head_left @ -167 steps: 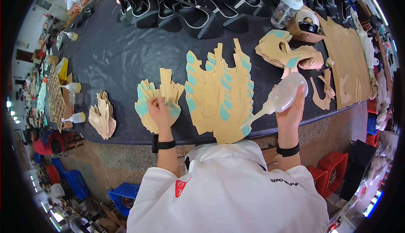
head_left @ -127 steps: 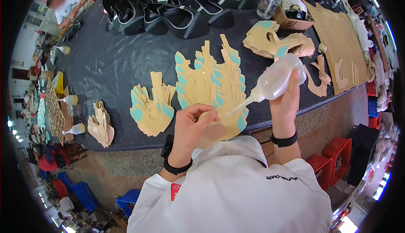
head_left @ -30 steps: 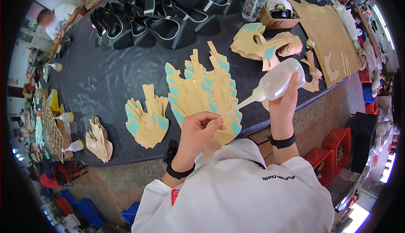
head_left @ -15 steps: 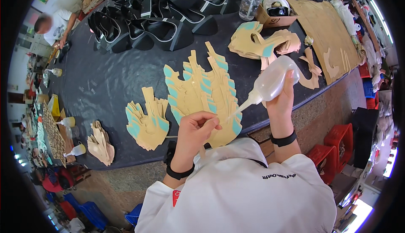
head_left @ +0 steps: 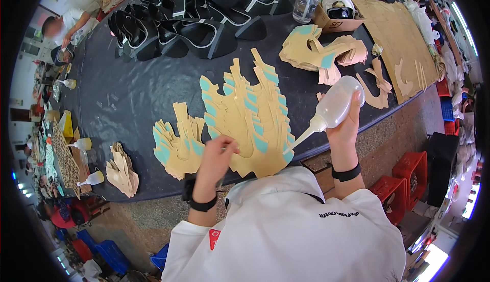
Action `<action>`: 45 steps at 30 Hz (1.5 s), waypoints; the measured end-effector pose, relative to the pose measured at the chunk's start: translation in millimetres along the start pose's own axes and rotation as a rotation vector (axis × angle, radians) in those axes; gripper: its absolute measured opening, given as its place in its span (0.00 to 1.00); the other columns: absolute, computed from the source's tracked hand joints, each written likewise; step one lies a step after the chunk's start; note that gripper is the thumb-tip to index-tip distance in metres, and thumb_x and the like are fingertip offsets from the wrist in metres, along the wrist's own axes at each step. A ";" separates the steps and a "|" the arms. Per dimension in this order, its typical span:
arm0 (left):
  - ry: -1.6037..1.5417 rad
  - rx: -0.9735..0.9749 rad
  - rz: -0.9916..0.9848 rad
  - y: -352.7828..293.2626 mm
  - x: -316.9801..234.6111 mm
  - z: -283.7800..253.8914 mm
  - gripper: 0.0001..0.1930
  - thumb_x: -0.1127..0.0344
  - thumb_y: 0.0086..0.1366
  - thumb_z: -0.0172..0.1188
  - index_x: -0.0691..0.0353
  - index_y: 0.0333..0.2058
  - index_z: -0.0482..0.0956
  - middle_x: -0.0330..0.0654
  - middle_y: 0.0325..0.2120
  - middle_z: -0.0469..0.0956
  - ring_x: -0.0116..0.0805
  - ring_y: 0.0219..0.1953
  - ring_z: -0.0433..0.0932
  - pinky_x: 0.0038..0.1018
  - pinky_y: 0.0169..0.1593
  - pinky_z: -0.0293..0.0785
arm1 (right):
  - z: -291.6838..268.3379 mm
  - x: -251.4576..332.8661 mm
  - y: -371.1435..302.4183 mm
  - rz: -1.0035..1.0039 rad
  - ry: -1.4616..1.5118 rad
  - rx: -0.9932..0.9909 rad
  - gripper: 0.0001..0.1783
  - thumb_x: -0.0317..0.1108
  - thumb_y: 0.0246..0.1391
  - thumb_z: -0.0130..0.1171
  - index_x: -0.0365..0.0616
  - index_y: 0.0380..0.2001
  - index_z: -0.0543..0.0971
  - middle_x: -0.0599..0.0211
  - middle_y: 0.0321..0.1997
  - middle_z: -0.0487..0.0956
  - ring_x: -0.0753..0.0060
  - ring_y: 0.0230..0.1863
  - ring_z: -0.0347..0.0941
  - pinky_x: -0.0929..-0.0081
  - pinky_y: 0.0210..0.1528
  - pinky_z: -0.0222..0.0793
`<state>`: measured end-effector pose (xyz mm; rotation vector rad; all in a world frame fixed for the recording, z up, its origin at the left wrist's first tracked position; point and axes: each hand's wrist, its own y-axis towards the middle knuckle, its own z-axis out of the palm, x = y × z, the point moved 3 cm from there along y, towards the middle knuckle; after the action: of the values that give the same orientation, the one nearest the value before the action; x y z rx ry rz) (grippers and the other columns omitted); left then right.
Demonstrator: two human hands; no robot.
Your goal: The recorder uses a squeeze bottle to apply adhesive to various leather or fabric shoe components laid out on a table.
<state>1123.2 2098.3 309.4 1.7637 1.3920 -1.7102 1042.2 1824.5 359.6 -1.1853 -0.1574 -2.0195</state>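
My right hand (head_left: 344,124) is wrapped round a translucent squeeze bottle (head_left: 333,103) with a long, narrow nozzle. Its nozzle slants down to the left, the tip at a teal patch on the near right edge of a spread of tan shoe-part pieces (head_left: 263,152). These pieces overlap in rows, teal patches along their edges. My left hand (head_left: 217,157) is over the near left side of the spread, slightly blurred, its fingers curled in; whatever they hold, if anything, is hidden. A smaller fan of similar pieces (head_left: 178,149) lies to its left.
Black wedge shoes (head_left: 204,32) crowd the far side of the dark table (head_left: 112,124). More tan pieces (head_left: 316,52), a clear lidded bottle (head_left: 308,1) and a cardboard box (head_left: 337,24) stand far right. Small bottles (head_left: 93,179) line the left edge. Another person (head_left: 71,27) sits far left.
My left hand has moved left and slightly up, away from the nozzle tip. The squeeze bottle in my right hand has dipped a little, its tip now lower at the teal patch.
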 end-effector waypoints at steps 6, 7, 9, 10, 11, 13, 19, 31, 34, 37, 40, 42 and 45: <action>-0.175 -0.153 -0.071 26.2 63.2 81.4 0.07 0.66 0.62 0.46 0.65 0.31 0.66 0.40 0.15 0.70 0.26 0.14 0.65 0.23 0.17 0.60 | -4.7 -0.2 0.7 0.027 -0.005 -0.061 0.30 0.56 0.49 0.50 0.47 0.49 0.63 0.65 0.43 0.68 0.64 0.43 0.68 0.63 0.46 0.68; -0.176 -0.161 -0.072 29.8 65.6 87.7 0.07 0.66 0.62 0.46 0.65 0.31 0.66 0.40 0.15 0.70 0.26 0.14 0.65 0.23 0.17 0.60 | -5.3 -0.5 0.1 0.029 0.002 -0.059 0.30 0.56 0.49 0.50 0.47 0.49 0.63 0.65 0.43 0.68 0.64 0.43 0.68 0.63 0.46 0.68; 0.170 -0.219 -0.023 41.4 61.0 93.9 0.10 0.64 0.62 0.47 0.64 0.36 0.67 0.46 0.19 0.72 0.38 0.20 0.71 0.30 0.26 0.67 | -7.5 -2.0 1.4 0.032 0.004 -0.052 0.30 0.56 0.49 0.50 0.47 0.49 0.63 0.65 0.43 0.68 0.63 0.43 0.68 0.64 0.45 0.69; 0.167 -0.228 -0.025 43.7 61.8 96.3 0.10 0.64 0.62 0.47 0.64 0.36 0.67 0.46 0.19 0.72 0.38 0.20 0.71 0.30 0.26 0.67 | -8.8 -2.6 2.0 0.012 0.001 -0.050 0.30 0.56 0.49 0.50 0.47 0.49 0.63 0.65 0.43 0.68 0.63 0.43 0.68 0.64 0.45 0.69; 0.199 -0.235 0.037 45.1 61.0 98.4 0.11 0.64 0.61 0.47 0.65 0.39 0.66 0.48 0.20 0.72 0.41 0.21 0.71 0.32 0.27 0.67 | -9.0 -3.4 2.3 -0.004 -0.001 -0.046 0.30 0.56 0.49 0.51 0.47 0.49 0.63 0.65 0.43 0.68 0.62 0.43 0.68 0.64 0.45 0.69; 0.231 -0.259 0.092 46.5 66.3 98.6 0.14 0.64 0.61 0.48 0.65 0.42 0.66 0.49 0.22 0.71 0.44 0.22 0.70 0.35 0.28 0.67 | -4.6 -3.0 0.7 -0.014 0.014 -0.068 0.29 0.55 0.50 0.49 0.46 0.48 0.64 0.63 0.42 0.69 0.63 0.41 0.69 0.65 0.43 0.69; 0.621 -0.435 0.528 33.8 60.8 90.8 0.27 0.68 0.59 0.51 0.68 0.55 0.54 0.46 0.26 0.70 0.42 0.24 0.71 0.31 0.28 0.68 | -9.8 -5.5 1.7 -0.001 0.026 -0.063 0.31 0.56 0.49 0.51 0.47 0.49 0.63 0.64 0.44 0.68 0.62 0.42 0.68 0.64 0.45 0.68; 0.430 -0.241 0.403 30.9 69.1 105.4 0.41 0.67 0.51 0.61 0.62 0.59 0.43 0.50 0.41 0.68 0.44 0.33 0.74 0.29 0.32 0.72 | -2.1 -17.6 -4.9 0.024 -0.012 -0.076 0.30 0.55 0.50 0.50 0.46 0.49 0.62 0.64 0.45 0.66 0.63 0.46 0.65 0.62 0.49 0.66; 0.578 -0.183 0.229 34.1 68.7 105.1 0.41 0.62 0.50 0.61 0.62 0.58 0.46 0.51 0.47 0.63 0.46 0.36 0.73 0.32 0.34 0.72 | 0.0 -18.1 -10.2 -0.003 -0.010 -0.122 0.28 0.53 0.51 0.49 0.44 0.48 0.64 0.62 0.40 0.69 0.63 0.41 0.69 0.66 0.43 0.69; 0.725 -0.460 0.418 31.4 63.6 98.5 0.38 0.55 0.50 0.60 0.62 0.56 0.52 0.49 0.46 0.65 0.42 0.33 0.73 0.32 0.30 0.71 | -8.0 -17.2 -10.8 0.000 -0.014 -0.080 0.30 0.54 0.49 0.52 0.47 0.49 0.62 0.64 0.45 0.66 0.64 0.46 0.65 0.62 0.50 0.65; 0.825 -0.558 0.477 24.5 43.8 82.6 0.35 0.56 0.50 0.59 0.63 0.54 0.56 0.50 0.46 0.65 0.43 0.37 0.71 0.37 0.37 0.69 | -9.5 -15.0 -13.1 0.006 -0.001 -0.114 0.30 0.54 0.48 0.53 0.47 0.49 0.62 0.64 0.45 0.66 0.64 0.46 0.65 0.62 0.50 0.65; 0.964 -0.716 0.218 30.2 42.8 45.9 0.28 0.63 0.50 0.59 0.66 0.49 0.60 0.54 0.46 0.62 0.49 0.44 0.65 0.41 0.41 0.63 | -8.7 -13.4 -14.8 0.001 0.011 -0.127 0.31 0.54 0.48 0.53 0.47 0.49 0.62 0.64 0.44 0.66 0.64 0.46 0.65 0.62 0.51 0.64; 0.933 -1.023 -0.002 42.2 78.0 -19.8 0.22 0.66 0.52 0.55 0.66 0.46 0.63 0.51 0.44 0.64 0.45 0.45 0.64 0.38 0.42 0.61 | -6.3 -15.7 -18.4 -0.031 -0.010 -0.196 0.28 0.54 0.51 0.49 0.43 0.47 0.64 0.61 0.40 0.69 0.61 0.40 0.69 0.66 0.42 0.68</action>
<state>1153.3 2125.7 228.2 1.8338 2.0251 0.0960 1029.6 1843.1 348.6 -1.3210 0.0178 -2.0937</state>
